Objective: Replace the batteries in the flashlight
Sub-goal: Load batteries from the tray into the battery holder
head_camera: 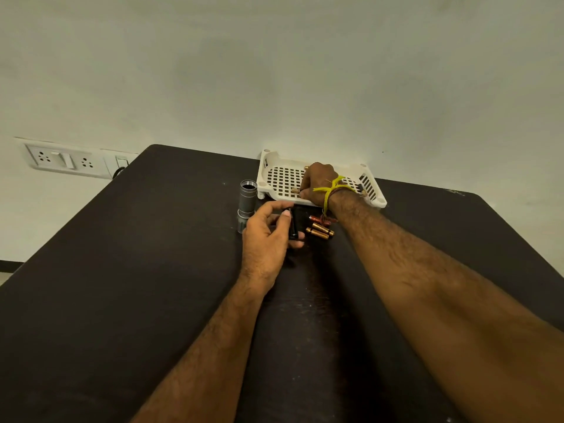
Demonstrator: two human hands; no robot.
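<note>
Three copper-coloured cylindrical batteries [319, 228] lie loose on the dark matt surface [152, 239], just right of the left hand [268, 239] and near the edge of the white perforated plastic tray [280, 178]. I judge these to be the spent cells, so the emptying half of the job looks finished. The grey metal flashlight body [246, 203] stands upright on its head, its threaded open end facing up, just left of the tray and touching nothing but the surface.

The left hand's grip is closed around a slim black cylindrical holder [293, 224], thumb on its upper end and fingers curled beneath it; this appears to be the battery carrier, though whether it is empty cannot be told. The right hand [319, 184], with yellow and red threads [331, 190] tied at the wrist, reaches into the tray, fingers bent down over small brass-toned cells there. One end shows at its far side and another by its fingertips, but whether the grip has closed on a cell or only touches it, I cannot tell.

What remains, by my reading: loading fresh cells into the holder, sliding it into the body, and screwing on an end cap, which I cannot find in view.

Smooth, round batteries roll easily on this hard surface. The tray's slotted floor and raised rim keep its contents put. The flashlight's ribbed metal gives good purchase.
</note>
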